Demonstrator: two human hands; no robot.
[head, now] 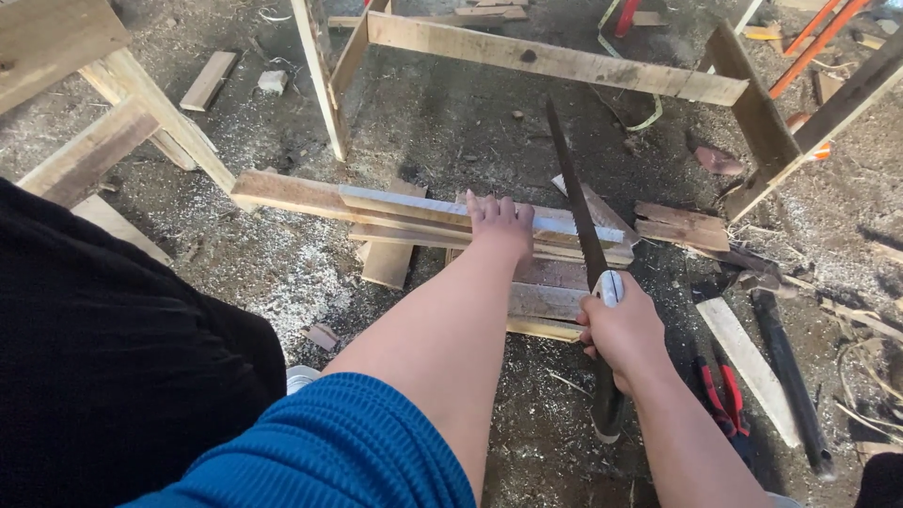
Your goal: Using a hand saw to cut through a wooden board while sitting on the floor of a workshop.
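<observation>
Bracing: my left hand (499,226) presses flat, fingers spread, steadying the wood strips (414,212).
Sawing: my right hand (623,329) wraps tightly around the handsaw (583,235).

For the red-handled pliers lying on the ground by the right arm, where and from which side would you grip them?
Probably by the two red handles, coming from above. The pliers lie flat on the sawdust-covered ground, handles side by side and pointing away from the person, beside a pale wood strip. The right hand is nearest but already holds the saw.
</observation>
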